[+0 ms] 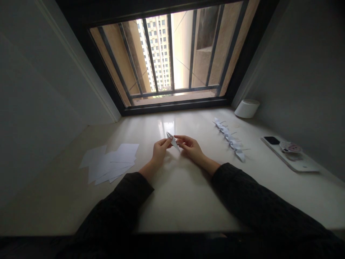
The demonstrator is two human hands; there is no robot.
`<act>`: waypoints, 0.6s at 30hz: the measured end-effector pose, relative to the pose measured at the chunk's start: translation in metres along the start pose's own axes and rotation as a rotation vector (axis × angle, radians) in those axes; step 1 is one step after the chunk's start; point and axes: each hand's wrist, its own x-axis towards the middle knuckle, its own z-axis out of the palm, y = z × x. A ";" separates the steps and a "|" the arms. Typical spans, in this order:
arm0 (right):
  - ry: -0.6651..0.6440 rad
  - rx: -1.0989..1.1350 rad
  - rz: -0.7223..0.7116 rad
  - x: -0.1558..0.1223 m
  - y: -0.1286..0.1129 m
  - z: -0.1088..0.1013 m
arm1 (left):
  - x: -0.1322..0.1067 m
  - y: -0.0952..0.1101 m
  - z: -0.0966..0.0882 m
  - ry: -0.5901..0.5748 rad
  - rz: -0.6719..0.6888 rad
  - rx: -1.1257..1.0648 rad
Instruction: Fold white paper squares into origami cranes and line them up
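Observation:
Between both hands, above the pale sill, is a small piece of white folded paper (174,142) with narrow pointed ends. One point sticks up to the far left and another points down toward me. My left hand (161,148) pinches it from the left side, thumb and fingers closed on it. From the right, my right hand (191,146) has its fingertips on the paper's right edge, the fingers bent around it. The fingers partly hide the middle of the fold.
Loose white paper sheets (113,163) lie overlapping on the left of the sill (172,205). A row of several folded paper cranes (229,138) stands to the right. Beyond are a phone (289,154) and a white cylindrical object (247,108). A barred window (172,54) closes the back.

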 end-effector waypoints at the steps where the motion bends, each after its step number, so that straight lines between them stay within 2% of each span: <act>1: -0.021 0.005 -0.005 0.000 -0.001 0.000 | 0.000 0.000 0.000 0.008 0.001 -0.009; 5: -0.078 0.010 -0.017 -0.001 -0.001 0.001 | 0.002 -0.003 -0.003 0.013 0.016 -0.028; 13: -0.111 -0.088 -0.073 -0.001 0.003 -0.003 | 0.003 -0.004 -0.003 0.003 0.035 0.057; 18: -0.034 -0.141 -0.049 -0.001 0.009 -0.003 | -0.001 0.000 0.000 -0.027 0.071 0.103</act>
